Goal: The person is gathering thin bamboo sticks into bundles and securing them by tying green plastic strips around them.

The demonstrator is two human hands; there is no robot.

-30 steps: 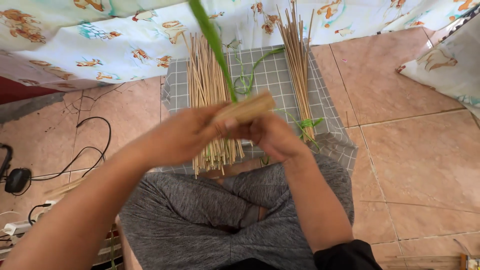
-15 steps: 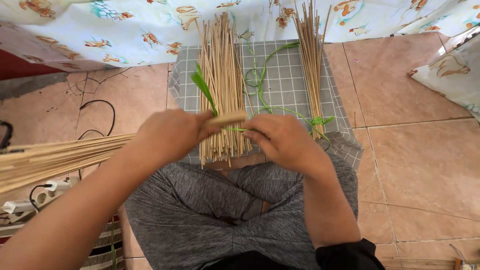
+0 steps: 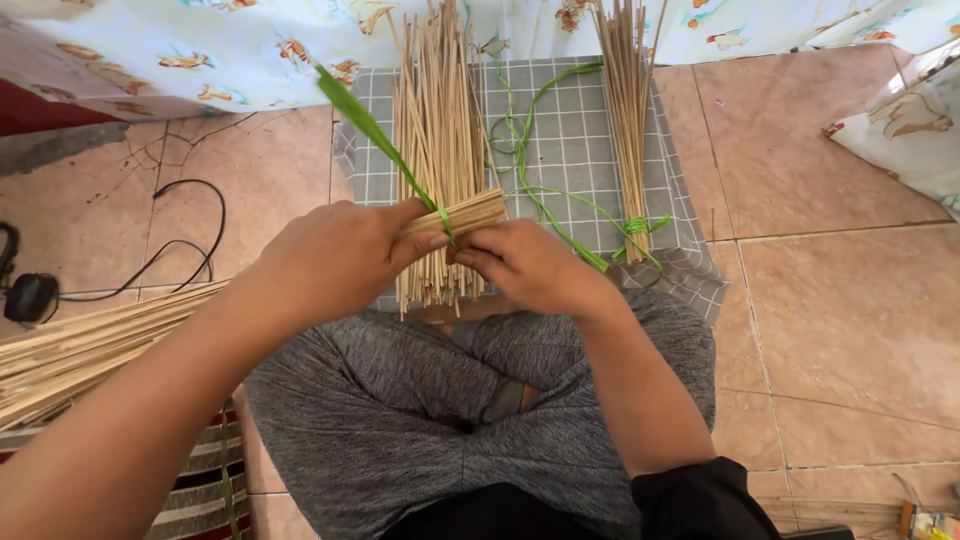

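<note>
**Two hands are tying a green strip around a bundle of thin sticks**

At the far left, a black cable point(image 3: 180, 225) is lying in loops on the tiled floor point(image 3: 840, 330), and a small black device point(image 3: 32, 297) is sitting at its end. Below it, the long part of a stick bundle point(image 3: 90, 345) is stretching out to the left edge — this is the bundle that the person is working on.

The left hand point(image 3: 335, 262) is closing around the bundle near its cut end point(image 3: 462, 213); its grip is clenched on the sticks, with the thumb pressing on top. A green strip point(image 3: 365, 125) is rising from this spot up and to the left, and it is wrapping around the bundle just beside the thumb.

The right hand point(image 3: 530, 265) is touching the bundle from the other side. Its fingers are pinching the green strip at the place where it circles the sticks, so its grip is grasping the strip.

Behind the hands, a grey checked cloth point(image 3: 575, 130) is lying on the floor. On it, a loose pile of sticks point(image 3: 435, 120) is lying just behind the held bundle, and thin green strings point(image 3: 520, 150) are curling beside the pile. Farther right, a slimmer stick bundle point(image 3: 628, 110) is lying — a green tie point(image 3: 637, 228) is holding its near end.

At the bottom, the person's crossed legs in grey trousers point(image 3: 430, 420) are showing. A patterned sheet point(image 3: 170, 50) is hanging along the top.
</note>
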